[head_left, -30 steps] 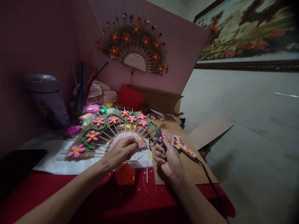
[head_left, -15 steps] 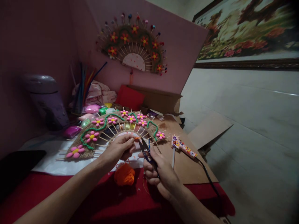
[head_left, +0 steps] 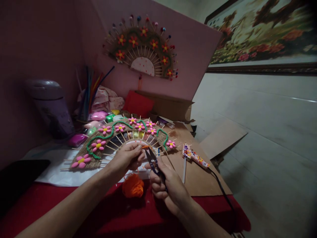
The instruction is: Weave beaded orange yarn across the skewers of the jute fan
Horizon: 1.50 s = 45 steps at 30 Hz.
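Between the thumb and fingers of my left hand [head_left: 131,155] is a small tuft of orange yarn [head_left: 145,147]. My right hand [head_left: 165,185] is wrapped round dark thread snips [head_left: 155,165], whose parted blades point up, close to the yarn. Whether the blades touch the yarn I cannot tell. Below my hands, an orange yarn ball [head_left: 133,185] lies on the red cloth [head_left: 109,211]. Behind them a fan-shaped craft [head_left: 86,147] of twine and thin sticks carries pink clay flowers and green wavy stems; my hands hide part of its lower middle.
A glue gun [head_left: 196,156] in patterned wrap lies on cardboard [head_left: 198,185] at the right, its cord trailing off. At the left stand a purple bottle [head_left: 53,109] and pipe cleaners [head_left: 92,89]. Bagged clay [head_left: 99,115] lies behind the craft. Another decorated fan [head_left: 142,64] hangs on the wall.
The snips have dropped slightly away from the yarn, and their blades stand a little differently. My left hand keeps its pinch on the yarn. The whole view has shifted very slightly.
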Available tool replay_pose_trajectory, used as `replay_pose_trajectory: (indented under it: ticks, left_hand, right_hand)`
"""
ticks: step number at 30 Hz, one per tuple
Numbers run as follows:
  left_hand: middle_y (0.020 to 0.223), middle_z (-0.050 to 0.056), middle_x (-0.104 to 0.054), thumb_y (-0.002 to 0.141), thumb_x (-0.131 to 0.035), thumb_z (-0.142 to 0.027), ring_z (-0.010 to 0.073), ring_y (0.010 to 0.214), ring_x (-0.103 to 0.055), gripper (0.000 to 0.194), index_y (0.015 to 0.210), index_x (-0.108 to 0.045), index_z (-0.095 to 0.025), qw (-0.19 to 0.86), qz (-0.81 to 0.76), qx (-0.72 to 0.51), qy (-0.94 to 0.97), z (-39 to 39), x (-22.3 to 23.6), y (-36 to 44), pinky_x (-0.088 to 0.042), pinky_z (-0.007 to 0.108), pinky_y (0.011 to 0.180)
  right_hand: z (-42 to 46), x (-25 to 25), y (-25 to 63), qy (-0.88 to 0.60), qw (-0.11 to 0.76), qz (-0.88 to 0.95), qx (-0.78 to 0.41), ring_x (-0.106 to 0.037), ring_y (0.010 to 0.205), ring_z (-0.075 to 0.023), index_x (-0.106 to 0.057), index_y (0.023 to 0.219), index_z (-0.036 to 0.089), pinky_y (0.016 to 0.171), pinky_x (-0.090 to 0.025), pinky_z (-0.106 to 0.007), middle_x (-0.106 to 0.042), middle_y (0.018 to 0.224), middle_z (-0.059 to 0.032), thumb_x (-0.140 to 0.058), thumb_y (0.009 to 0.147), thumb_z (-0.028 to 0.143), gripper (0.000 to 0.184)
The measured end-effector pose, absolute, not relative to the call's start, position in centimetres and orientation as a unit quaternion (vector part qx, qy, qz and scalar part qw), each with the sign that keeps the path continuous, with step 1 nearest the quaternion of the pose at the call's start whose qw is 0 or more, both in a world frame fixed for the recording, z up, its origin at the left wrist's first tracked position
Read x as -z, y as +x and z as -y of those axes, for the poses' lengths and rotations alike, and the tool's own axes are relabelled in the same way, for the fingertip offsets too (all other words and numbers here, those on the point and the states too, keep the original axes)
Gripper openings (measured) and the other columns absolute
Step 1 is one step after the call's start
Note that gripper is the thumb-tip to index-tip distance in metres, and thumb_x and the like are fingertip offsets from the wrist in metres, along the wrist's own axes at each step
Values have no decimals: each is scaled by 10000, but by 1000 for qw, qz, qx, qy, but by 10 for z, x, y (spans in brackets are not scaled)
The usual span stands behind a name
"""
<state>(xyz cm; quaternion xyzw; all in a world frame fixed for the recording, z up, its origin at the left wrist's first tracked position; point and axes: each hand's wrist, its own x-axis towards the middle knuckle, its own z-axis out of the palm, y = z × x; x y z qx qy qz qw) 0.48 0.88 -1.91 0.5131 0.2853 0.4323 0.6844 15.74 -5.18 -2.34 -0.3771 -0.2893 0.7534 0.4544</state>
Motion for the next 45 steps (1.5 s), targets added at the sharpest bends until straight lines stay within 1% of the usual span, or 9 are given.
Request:
replay_pose_trajectory:
  ticks: [6,9,13,17,27,30,38,45]
  left_hand:
    - [531,-51,-391,870,-536,-380,41,407,-256,279,715,-501,-151,690,-277,-426,515,-9,18,4,-130,202,382]
    - [526,-48,-382,876,-523,-381,41,407,-256,315,665,-481,-151,693,-273,-419,519,-8,17,4,-130,206,383]
    - [524,-49,-388,877,-519,-375,42,403,-249,308,667,-483,-152,693,-277,-416,520,-9,18,4,-128,207,383]
    - [498,-49,-379,890,-490,-394,42,402,-239,364,620,-460,-152,699,-268,-396,532,-10,19,4,-134,206,390]
    - [513,-49,-375,878,-514,-371,46,406,-235,335,625,-469,-156,695,-263,-415,525,-10,20,4,-124,218,389]
    - [534,-47,-379,867,-532,-361,47,416,-239,314,636,-474,-157,688,-270,-427,521,-9,19,4,-118,217,390]
    - [500,-48,-376,865,-522,-388,46,400,-243,351,606,-454,-161,688,-272,-411,533,-10,20,4,-138,214,389]
    - [493,-50,-365,875,-507,-391,48,397,-236,362,599,-459,-161,693,-272,-404,532,-11,21,4,-135,218,388]
  right_hand:
    - [50,22,155,-384,453,282,-753,-182,363,4,-573,907,140,332,-78,-115,-381,511,91,-577,788,615,490]
    - [49,23,155,-380,457,278,-755,-182,359,4,-574,910,141,333,-78,-117,-384,509,90,-589,802,565,438]
    - [49,24,155,-378,456,276,-757,-183,364,4,-575,917,136,335,-78,-114,-383,508,91,-619,794,506,392]
    - [47,24,154,-378,460,285,-751,-181,365,3,-569,913,141,336,-77,-112,-383,509,91,-599,806,522,396]
    - [47,27,153,-378,465,286,-748,-186,376,-2,-580,916,139,337,-87,-116,-378,516,89,-564,793,622,499]
    - [48,26,153,-381,460,283,-751,-182,372,-2,-579,909,140,336,-79,-117,-372,509,91,-565,788,628,503]
    - [47,29,152,-378,468,275,-750,-188,370,3,-572,908,137,336,-72,-115,-379,506,91,-599,779,598,480]
    - [47,28,152,-382,466,276,-749,-185,370,2,-576,910,141,333,-77,-115,-373,508,92,-571,783,631,506]
